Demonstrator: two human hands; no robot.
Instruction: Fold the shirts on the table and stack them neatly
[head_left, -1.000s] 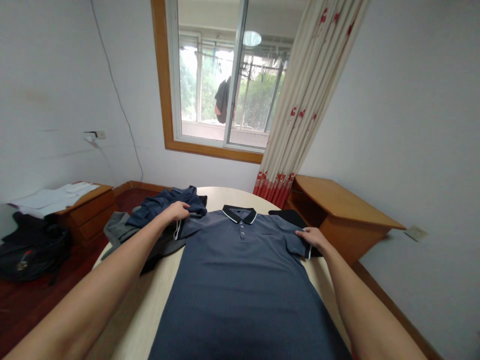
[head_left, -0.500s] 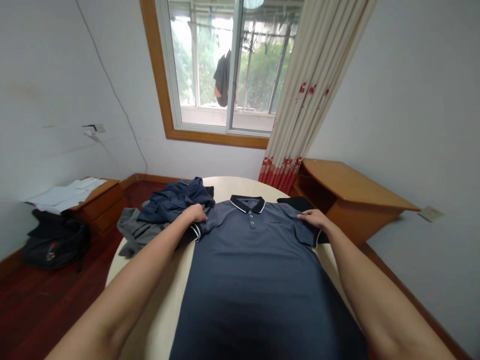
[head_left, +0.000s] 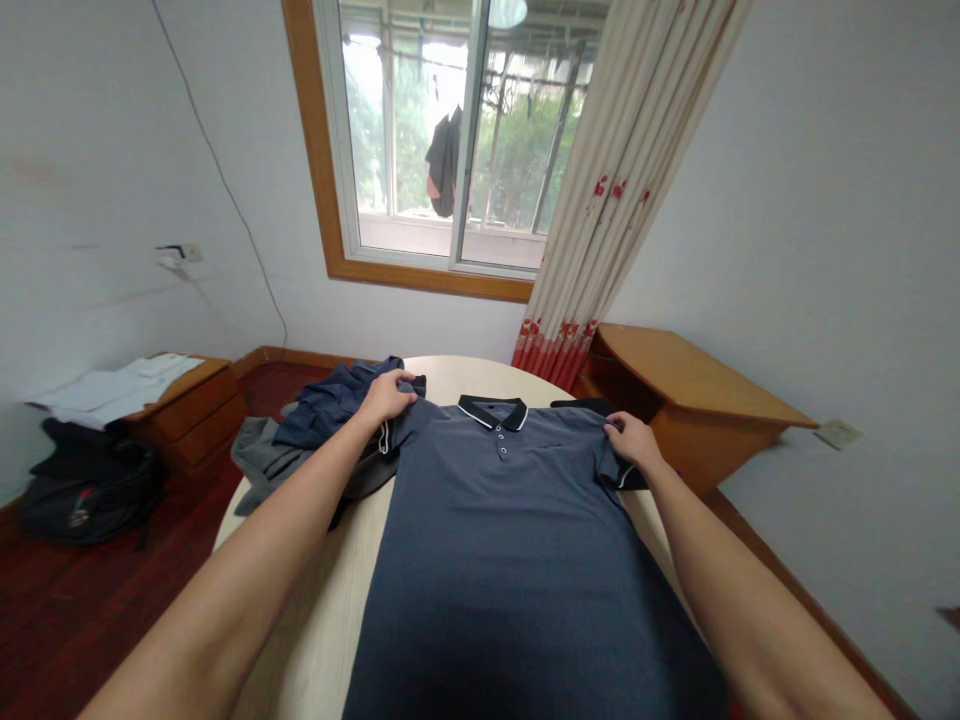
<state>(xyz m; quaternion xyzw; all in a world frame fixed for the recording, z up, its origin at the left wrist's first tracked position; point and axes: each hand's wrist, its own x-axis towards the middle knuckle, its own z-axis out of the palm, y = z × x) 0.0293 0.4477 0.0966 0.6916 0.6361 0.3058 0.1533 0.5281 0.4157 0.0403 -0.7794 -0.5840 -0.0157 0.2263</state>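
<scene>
So the left hand (head_left: 386,398) and right hand (head_left: 634,441) just slid up to the grey polo's (head_left: 499,540) shoulder edges, both pinching cloth. It's front-up over the counter (head_left: 450,375), so the top looks pretty well spread.

1. One grey-blue fabric polo shirt (head_left: 502,540) with a black, white-edged collar, at 6 o'clock; three small round buttons (head_left: 501,437)
2. Two bare hands: left hand (head_left: 386,396) towards 8 o'clock, right hand (head_left: 631,440) at 4
3. One rounded, pale wooden table (head_left: 457,375)
4. At least three crumpled garments, navy fabric (head_left: 334,400), grey fabric (head_left: 262,455) and black fabric (head_left: 371,478), between 8 and 9; exact number hidden
5. One brown wooden desk (head_left: 705,375) at 3
6. One brown wooden drawer cabinet (head_left: 202,425) at 9
7. One black fabric bag (head_left: 90,490) between 8 and 9
8. One metal-framed sliding window (head_left: 459,190) at 12
9. One cream-and-red fabric curtain (head_left: 615,190) at 1
10. Two pale wall sockets, at 9 (head_left: 193,252) and 3 (head_left: 838,433)
</scene>
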